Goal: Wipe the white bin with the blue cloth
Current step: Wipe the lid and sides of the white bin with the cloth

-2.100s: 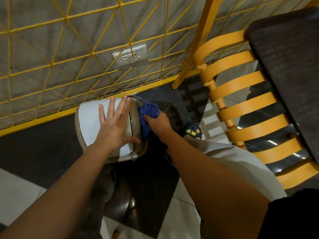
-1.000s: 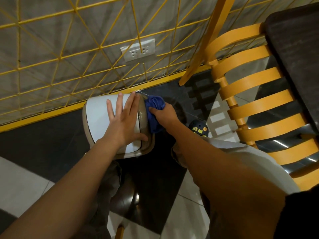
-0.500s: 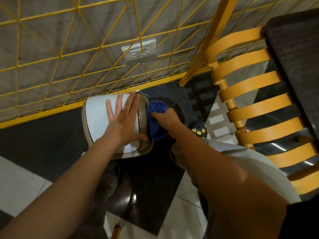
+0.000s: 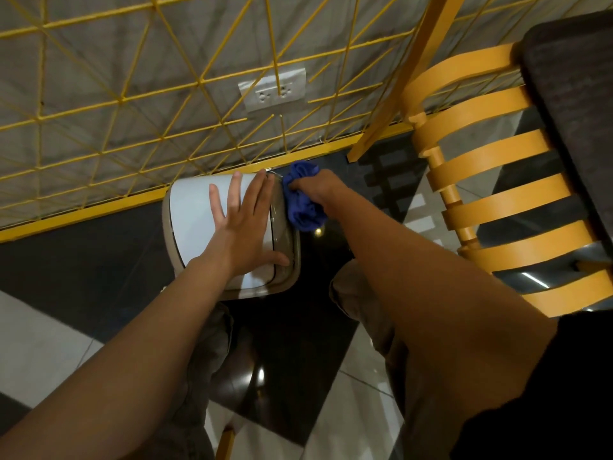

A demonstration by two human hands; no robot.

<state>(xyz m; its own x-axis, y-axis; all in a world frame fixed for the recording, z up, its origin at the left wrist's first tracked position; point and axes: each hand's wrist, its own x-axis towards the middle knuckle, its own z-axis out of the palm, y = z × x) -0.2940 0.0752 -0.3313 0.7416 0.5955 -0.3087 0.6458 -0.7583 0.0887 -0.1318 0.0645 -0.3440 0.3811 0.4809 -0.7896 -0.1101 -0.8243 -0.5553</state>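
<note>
The white bin (image 4: 192, 220) stands on the dark floor against the yellow rail, seen from above, with a white lid and a beige rim. My left hand (image 4: 245, 234) lies flat on the lid with its fingers spread, pressing down. My right hand (image 4: 315, 190) is closed on the bunched blue cloth (image 4: 303, 210), which is pressed against the bin's right side near the far corner. The side wall of the bin under the cloth is hidden.
A yellow wire fence (image 4: 132, 104) with a wall socket (image 4: 273, 89) behind it runs along the far side. An orange slatted chair (image 4: 491, 194) and a dark table (image 4: 577, 104) stand at the right. My knees are below the bin on the glossy black-and-white floor.
My right hand with the blue cloth has slid along the bin's right side toward the far corner by the fence. My left hand stays flat on the lid.
</note>
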